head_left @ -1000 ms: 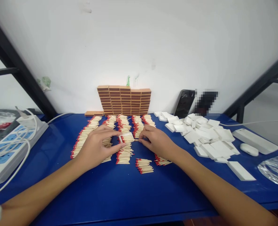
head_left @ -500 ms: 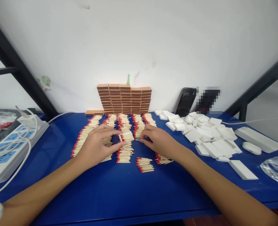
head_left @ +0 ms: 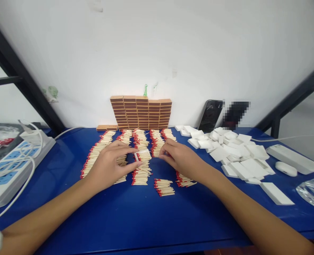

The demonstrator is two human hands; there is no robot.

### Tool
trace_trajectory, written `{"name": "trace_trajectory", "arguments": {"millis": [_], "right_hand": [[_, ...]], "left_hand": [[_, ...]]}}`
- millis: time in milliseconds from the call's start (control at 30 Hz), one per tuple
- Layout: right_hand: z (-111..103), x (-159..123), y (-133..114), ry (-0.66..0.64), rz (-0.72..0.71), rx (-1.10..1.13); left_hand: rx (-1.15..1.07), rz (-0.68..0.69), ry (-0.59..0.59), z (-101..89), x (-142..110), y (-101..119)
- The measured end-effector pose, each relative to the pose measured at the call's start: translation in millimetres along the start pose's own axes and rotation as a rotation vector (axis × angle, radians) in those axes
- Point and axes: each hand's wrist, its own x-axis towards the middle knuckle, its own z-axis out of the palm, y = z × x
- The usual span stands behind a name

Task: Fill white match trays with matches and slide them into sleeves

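Between thumb and fingers, my left hand [head_left: 110, 161] grips a small white matchbox tray [head_left: 144, 151], tilted, with some matches inside. It hovers over the middle row of red-tipped matches [head_left: 141, 174]. My right hand [head_left: 182, 157] is closed, its fingertips pinched at the near end of another row of matches [head_left: 157, 143]; whatever lies between them is too hidden to make out. A small loose group of matches [head_left: 164, 187] lies in front of that hand. More matches [head_left: 184, 180] show partly under the right wrist.
Stacked brown matchboxes [head_left: 141, 113] stand against the wall. A heap of white trays [head_left: 236, 152] lies at right, near a leaning phone [head_left: 211, 115], a white mouse-shaped object [head_left: 286, 169] and coiled clear plastic [head_left: 313, 193]. A power strip [head_left: 16, 166] with cables occupies the left.
My right fingers have curled in a little more at the row's near end and shifted slightly. My left hand keeps the tray in place. The view has moved very slightly.
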Motion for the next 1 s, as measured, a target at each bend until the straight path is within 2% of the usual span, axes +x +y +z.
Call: {"name": "trace_trajectory", "arguments": {"millis": [167, 367, 500, 633, 700, 833, 1000], "right_hand": [[-5.7, -0.8, -16.6, 0.153, -0.057, 0.106], [9.1, 0.5, -29.7, 0.178, -0.125, 0.065], [7.0, 0.1, -28.2, 0.236, -0.137, 0.095], [-1.8, 0.0, -15.8, 0.324, -0.083, 0.082], [-2.2, 0.4, -6.7, 0.29, -0.043, 0.029], [6.2, 1.3, 7.0, 0.121, 0.02, -0.02], [14.6, 2.7, 8.9, 0.033, 0.044, -0.023]], "left_hand": [[-0.055, -0.013, -0.017, 2.1, -1.4, 4.7], [-0.153, -0.05, -0.069, 3.5, -2.9, 14.3], [-0.166, -0.057, -0.087, 1.9, -1.6, 17.6], [-0.126, -0.086, -0.054, 0.2, -0.6, 15.3], [-0.09, -0.096, -0.02, -0.6, -0.1, 12.0], [-0.037, -0.114, 0.025, -2.0, 1.3, 5.7], [-0.037, -0.053, 0.038, -2.3, 1.5, 6.1]]}}
